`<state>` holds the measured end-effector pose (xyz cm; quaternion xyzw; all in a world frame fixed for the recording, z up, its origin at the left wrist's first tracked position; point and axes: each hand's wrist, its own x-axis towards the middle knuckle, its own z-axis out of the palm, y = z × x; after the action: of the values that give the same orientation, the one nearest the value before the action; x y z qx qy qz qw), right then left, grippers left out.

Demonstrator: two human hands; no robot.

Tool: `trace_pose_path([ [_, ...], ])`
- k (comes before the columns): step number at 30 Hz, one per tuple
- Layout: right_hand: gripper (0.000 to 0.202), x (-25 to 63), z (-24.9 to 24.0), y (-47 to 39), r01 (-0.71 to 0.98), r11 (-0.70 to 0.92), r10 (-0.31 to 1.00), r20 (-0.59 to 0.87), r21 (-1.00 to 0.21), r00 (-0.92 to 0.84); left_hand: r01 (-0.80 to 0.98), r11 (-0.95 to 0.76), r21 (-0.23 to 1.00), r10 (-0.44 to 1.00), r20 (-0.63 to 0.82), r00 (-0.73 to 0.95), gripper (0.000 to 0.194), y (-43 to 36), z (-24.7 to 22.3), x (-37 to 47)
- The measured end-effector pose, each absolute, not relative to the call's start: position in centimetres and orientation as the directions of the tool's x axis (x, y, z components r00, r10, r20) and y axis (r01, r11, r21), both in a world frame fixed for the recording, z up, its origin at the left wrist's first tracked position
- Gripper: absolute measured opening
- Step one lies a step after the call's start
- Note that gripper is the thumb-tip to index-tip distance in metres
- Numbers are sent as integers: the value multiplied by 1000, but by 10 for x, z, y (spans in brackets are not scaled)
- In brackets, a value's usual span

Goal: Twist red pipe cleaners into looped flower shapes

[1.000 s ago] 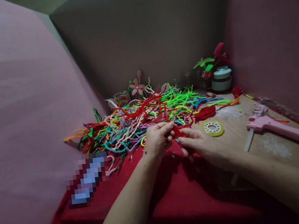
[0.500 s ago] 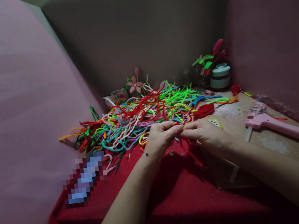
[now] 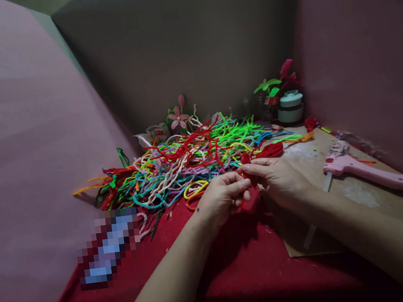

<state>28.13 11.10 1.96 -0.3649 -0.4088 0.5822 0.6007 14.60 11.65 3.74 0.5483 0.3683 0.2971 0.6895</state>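
Red pipe cleaners (image 3: 246, 159), bent into a small bundle, are pinched between my two hands. The left hand (image 3: 223, 191) is closed on the lower part, thumb against curled fingers. My right hand (image 3: 278, 177) grips the same red piece from the other side with thumb and fingertips. A red end hangs below the fingers, partly hidden by them. Just beyond lies a large tangled pile of coloured pipe cleaners (image 3: 187, 157). A red bunch (image 3: 270, 151) rests behind my right hand.
To the right, a pink glue gun (image 3: 369, 169) lies on a brown board (image 3: 364, 219). At the back are a pink flower (image 3: 178, 118), a pale lidded jar (image 3: 290, 107) and green leaves (image 3: 267, 85). Red cloth (image 3: 245, 268) covers the table; a blurred-out blue object (image 3: 110, 248) lies left.
The red piece has turned upward and now shows above my fingers. My left hand has dropped slightly and its fingers have curled more. The whole view has shifted a little.
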Motion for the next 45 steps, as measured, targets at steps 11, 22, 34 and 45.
trace_pose_path([
  [11,5,288,25,123,-637,-7,986,-112,-771,125,-36,76,996,826,-43,563,34,113,40,147],
  [22,8,290,17,135,-740,-71,973,-209,-669,96,127,-499,857,782,383,493,13,112,36,147],
  [34,12,288,14,125,-592,-18,1000,-14,-805,-11,256,-730,633,647,521,557,23,114,36,140],
  [45,18,285,19,120,-370,89,995,103,-925,-17,587,-779,220,556,674,486,18,112,36,137],
])
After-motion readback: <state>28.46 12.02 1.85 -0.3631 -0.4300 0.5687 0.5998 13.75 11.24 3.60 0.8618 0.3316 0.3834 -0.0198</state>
